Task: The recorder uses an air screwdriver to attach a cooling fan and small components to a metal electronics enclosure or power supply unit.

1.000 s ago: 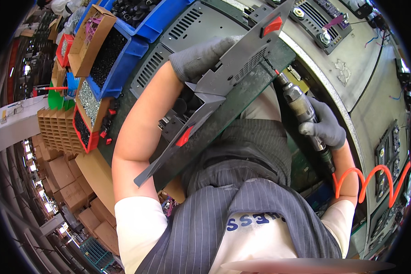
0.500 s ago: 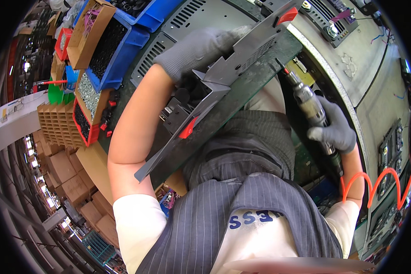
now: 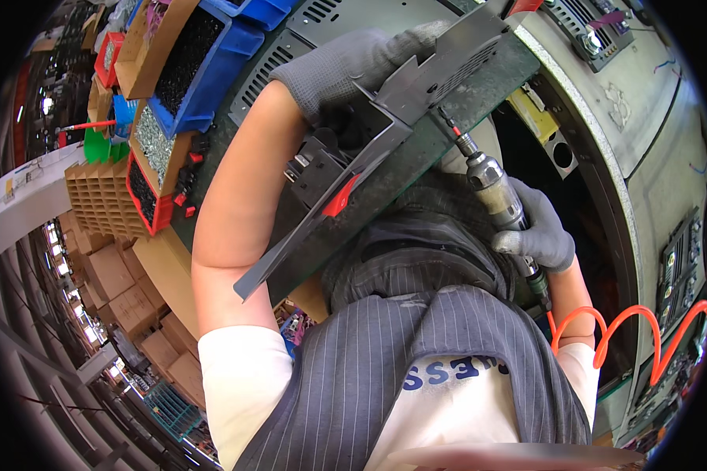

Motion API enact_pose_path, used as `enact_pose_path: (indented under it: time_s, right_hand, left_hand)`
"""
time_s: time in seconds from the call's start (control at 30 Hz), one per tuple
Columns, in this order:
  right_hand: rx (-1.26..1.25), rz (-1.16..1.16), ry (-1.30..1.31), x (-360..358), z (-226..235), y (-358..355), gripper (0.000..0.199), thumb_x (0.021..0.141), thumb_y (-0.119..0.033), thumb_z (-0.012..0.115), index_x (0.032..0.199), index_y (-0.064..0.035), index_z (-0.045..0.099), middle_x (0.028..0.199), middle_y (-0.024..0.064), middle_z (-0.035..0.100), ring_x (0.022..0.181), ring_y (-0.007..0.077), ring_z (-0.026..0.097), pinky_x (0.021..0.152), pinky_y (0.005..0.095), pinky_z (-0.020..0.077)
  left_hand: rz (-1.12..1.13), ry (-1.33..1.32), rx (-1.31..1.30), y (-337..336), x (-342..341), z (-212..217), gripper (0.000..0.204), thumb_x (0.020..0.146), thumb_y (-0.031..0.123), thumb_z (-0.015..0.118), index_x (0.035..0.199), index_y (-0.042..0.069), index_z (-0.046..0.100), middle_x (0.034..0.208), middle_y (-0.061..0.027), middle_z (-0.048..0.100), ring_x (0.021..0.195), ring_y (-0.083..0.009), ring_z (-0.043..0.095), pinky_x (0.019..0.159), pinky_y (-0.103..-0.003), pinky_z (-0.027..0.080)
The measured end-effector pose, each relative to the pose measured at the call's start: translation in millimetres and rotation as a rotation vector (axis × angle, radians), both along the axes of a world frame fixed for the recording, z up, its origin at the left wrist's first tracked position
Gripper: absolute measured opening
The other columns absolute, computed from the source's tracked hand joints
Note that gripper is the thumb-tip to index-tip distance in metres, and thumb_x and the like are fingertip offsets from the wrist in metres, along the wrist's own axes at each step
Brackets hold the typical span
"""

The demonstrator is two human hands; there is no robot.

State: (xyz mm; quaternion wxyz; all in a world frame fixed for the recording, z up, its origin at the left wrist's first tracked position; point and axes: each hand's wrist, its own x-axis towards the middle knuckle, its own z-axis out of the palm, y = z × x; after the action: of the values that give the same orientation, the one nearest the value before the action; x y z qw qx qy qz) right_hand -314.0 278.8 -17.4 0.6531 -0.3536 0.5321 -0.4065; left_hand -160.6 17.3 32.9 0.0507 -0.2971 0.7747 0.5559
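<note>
My left hand (image 3: 361, 67), in a grey glove, grips the far side of a dark grey bent metal panel (image 3: 404, 90); its fingertips are partly hidden behind it. The panel stands tilted over the table, with a red rocker switch (image 3: 340, 196) and a black socket part (image 3: 318, 169) fitted to it. Another red piece sits at its upper end. My right hand (image 3: 538, 231), gloved too, is closed around an air screwdriver (image 3: 496, 188). The tool's bit points up and left, near the panel's edge but apart from it. An orange coiled hose (image 3: 581, 314) runs from its rear end.
Blue bins (image 3: 200, 71) of black small parts stand at the far left, beside a box of silver screws (image 3: 153, 137) and a red tray (image 3: 143, 192). Flat slotted panels (image 3: 271, 71) lie beyond my left hand. A light-coloured bench (image 3: 605, 102) with more assemblies runs along the right.
My right hand has brought the air screwdriver leftward, closer to the panel. The panel and my left hand have shifted slightly up and right in view.
</note>
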Motion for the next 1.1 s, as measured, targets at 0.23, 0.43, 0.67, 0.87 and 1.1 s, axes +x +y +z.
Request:
enact_pose_path:
  time_s: [0.23, 0.43, 0.67, 0.87, 1.1]
  right_hand:
    - [-0.003, -0.032, -0.014, 4, -2, 0, 0.08, 0.056, -0.037, 0.082, 0.118, 0.0026, 0.052, 0.099, 0.0063, 0.06, 0.089, 0.0136, 0.054, 0.083, 0.0273, 0.0419]
    - [0.005, -0.027, -0.002, 5, -2, 0, 0.079, 0.056, -0.038, 0.082, 0.117, 0.0029, 0.053, 0.099, 0.0063, 0.059, 0.089, 0.0136, 0.054, 0.082, 0.0276, 0.0421]
    - [-0.004, -0.047, -0.032, 7, -9, 1, 0.079, 0.055, -0.038, 0.082, 0.116, 0.0028, 0.053, 0.098, 0.0058, 0.059, 0.087, 0.014, 0.053, 0.081, 0.0271, 0.0418]
    - [-0.003, -0.042, -0.052, 7, -10, -1, 0.079, 0.056, -0.037, 0.081, 0.117, 0.0033, 0.053, 0.099, 0.0056, 0.058, 0.088, 0.0134, 0.053, 0.081, 0.0269, 0.0416]
    - [0.007, 0.024, -0.045, -1, -1, -5, 0.079, 0.059, -0.036, 0.081, 0.12, 0.0037, 0.05, 0.102, 0.0063, 0.058, 0.092, 0.0137, 0.053, 0.085, 0.0288, 0.0417]
  left_hand:
    - [0.085, -0.016, 0.08, 2, -5, 14, 0.042, 0.09, 0.043, 0.046, 0.101, 0.008, 0.065, 0.084, -0.0085, 0.066, 0.071, -0.018, 0.059, 0.073, -0.029, 0.048]
    - [0.038, -0.02, 0.043, 1, -1, 15, 0.044, 0.086, 0.042, 0.048, 0.098, 0.002, 0.063, 0.08, -0.0093, 0.063, 0.071, -0.0172, 0.057, 0.072, -0.03, 0.047]
    - [-0.2, -0.054, -0.123, -7, 6, 19, 0.048, 0.082, 0.041, 0.051, 0.095, -0.004, 0.061, 0.075, -0.0104, 0.06, 0.071, -0.0162, 0.055, 0.069, -0.03, 0.046]
    - [-0.203, -0.003, -0.159, -7, 8, 11, 0.056, 0.09, 0.051, 0.04, 0.1, 0.001, 0.063, 0.073, -0.0053, 0.058, 0.065, -0.0145, 0.054, 0.062, -0.028, 0.046]
    - [-0.103, 0.013, -0.103, -3, 8, 7, 0.048, 0.091, 0.044, 0.041, 0.107, 0.002, 0.06, 0.077, -0.0037, 0.056, 0.066, -0.0128, 0.052, 0.061, -0.025, 0.044]
